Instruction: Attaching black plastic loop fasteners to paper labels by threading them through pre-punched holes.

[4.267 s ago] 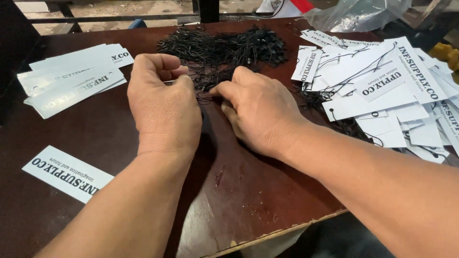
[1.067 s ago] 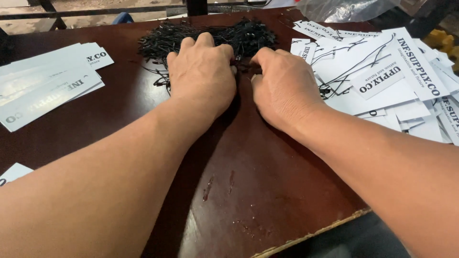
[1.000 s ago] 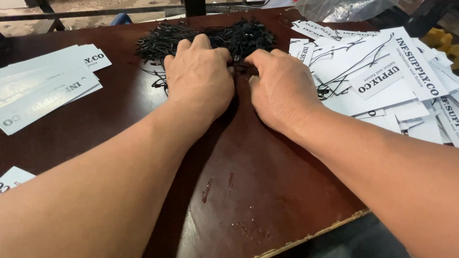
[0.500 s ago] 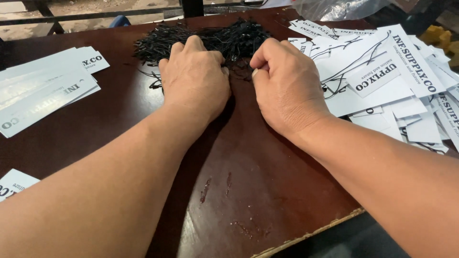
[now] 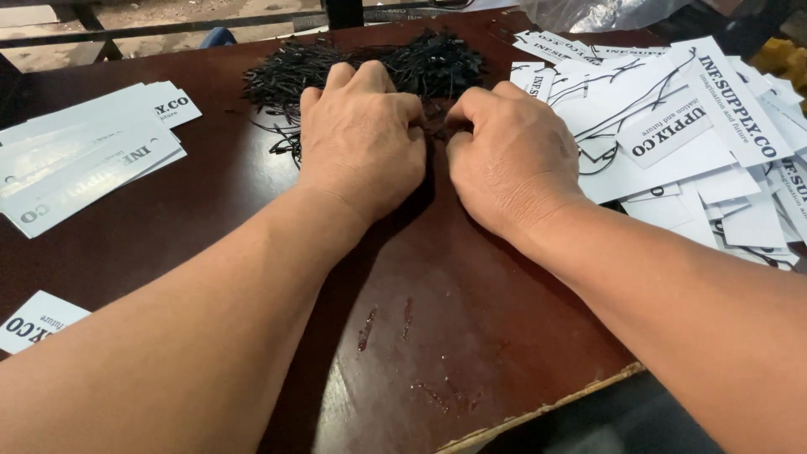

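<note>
A heap of thin black strings (image 5: 437, 60) lies at the far middle of a dark brown table (image 5: 454, 353). My left hand (image 5: 361, 139) rests knuckles-up at the heap's near edge, fingers curled into the strings. My right hand (image 5: 508, 155) sits close beside it, fingers also curled down among the strings. What the fingertips pinch is hidden under the hands. A pile of white printed paper tags (image 5: 672, 126), some with black strings attached, spreads to the right of my right hand.
A stack of white tags (image 5: 84, 164) lies at the left, and one single tag (image 5: 34, 319) near the front left. The table's chipped front edge (image 5: 546, 403) runs at the lower right. A metal rail (image 5: 168, 29) crosses behind the table.
Both hands have slid from the table's middle up to the string heap and stayed there; in the last second they shifted only slightly, fingers working in the strings.
</note>
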